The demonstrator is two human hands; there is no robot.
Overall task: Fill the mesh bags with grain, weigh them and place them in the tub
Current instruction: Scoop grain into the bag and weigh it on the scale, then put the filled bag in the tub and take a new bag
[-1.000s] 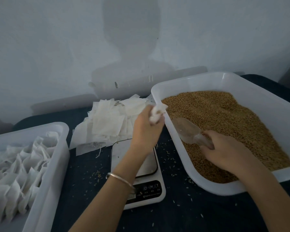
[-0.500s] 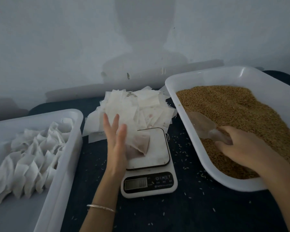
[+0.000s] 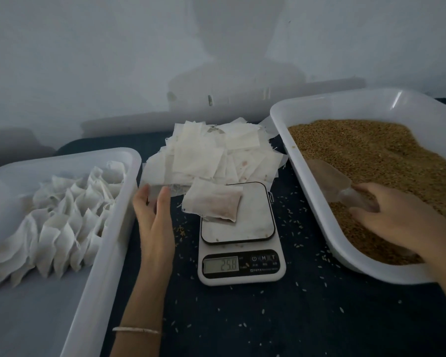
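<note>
Resting on our scale (image 3: 238, 229), the filled mesh bag (image 3: 213, 202) reads 25.8; our left hand (image 3: 153, 217) hovers released beside it, our right hand (image 3: 394, 220) grasping the scoop (image 3: 331, 180) in the grain tray (image 3: 319, 181).

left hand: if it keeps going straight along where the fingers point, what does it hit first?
The left hand points away from the person, toward the wall. Its fingertips already reach the near edge of the pile of empty mesh bags, so that comes first; whether they touch is unclear.

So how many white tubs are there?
2. One tub sits on the left, holding filled bags; the other tub sits on the right, holding grain. None seems hidden.
</note>
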